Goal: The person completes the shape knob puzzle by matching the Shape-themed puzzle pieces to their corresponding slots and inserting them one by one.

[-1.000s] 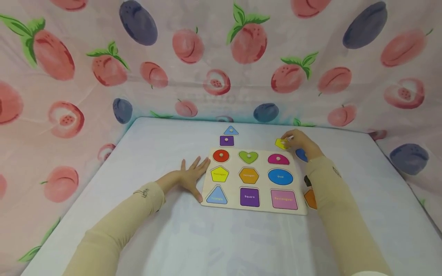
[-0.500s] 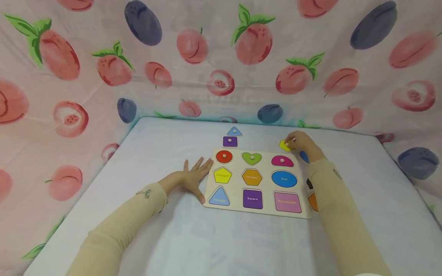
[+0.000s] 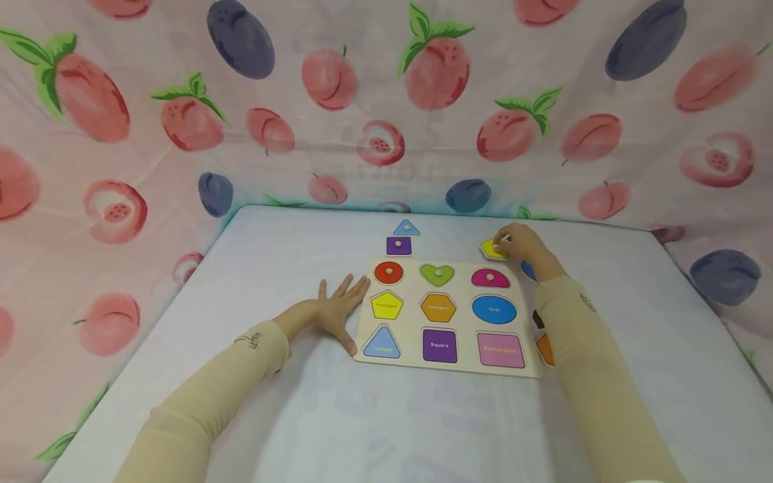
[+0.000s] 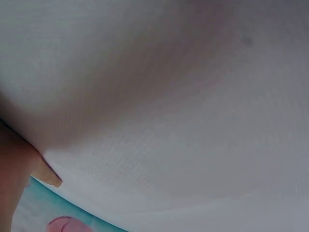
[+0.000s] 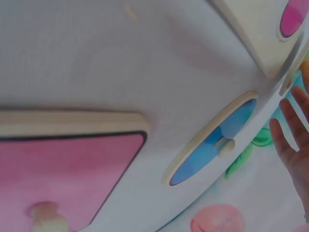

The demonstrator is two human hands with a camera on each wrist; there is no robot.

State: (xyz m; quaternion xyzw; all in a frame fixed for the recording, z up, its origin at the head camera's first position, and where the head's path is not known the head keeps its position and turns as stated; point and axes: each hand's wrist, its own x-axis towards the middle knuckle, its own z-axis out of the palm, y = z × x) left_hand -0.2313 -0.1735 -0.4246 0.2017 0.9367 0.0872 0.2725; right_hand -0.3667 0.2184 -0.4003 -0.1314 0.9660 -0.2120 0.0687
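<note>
In the head view, a wooden shape puzzle board point(image 3: 410, 322) lies on the table. My right hand point(image 3: 527, 248) pinches a yellow pentagon piece point(image 3: 490, 249) just beyond the board's far right corner; its near edge shows as a pale rim. My left hand point(image 3: 335, 312) is spread flat at the board's left edge, thumb and fingers touching it. A red circle point(image 3: 388, 273), a green heart point(image 3: 437, 275) and a magenta half circle point(image 3: 490, 278), all knobbed, sit in the far row. The other two rows show printed shapes without knobs.
Behind the board lie a light blue triangle piece point(image 3: 406, 229) and a purple square piece point(image 3: 398, 246). Right of it are a blue oval piece point(image 5: 212, 142), a pink piece point(image 5: 72, 174) and an orange piece point(image 3: 545, 349), partly under the right arm. Fruit-printed cloth point(image 3: 386, 87) hangs behind.
The right hand's fingers have closed in on the yellow pentagon, which now looks slightly raised and tilted. The left hand stays at the board's edge. The head view shifts a little.
</note>
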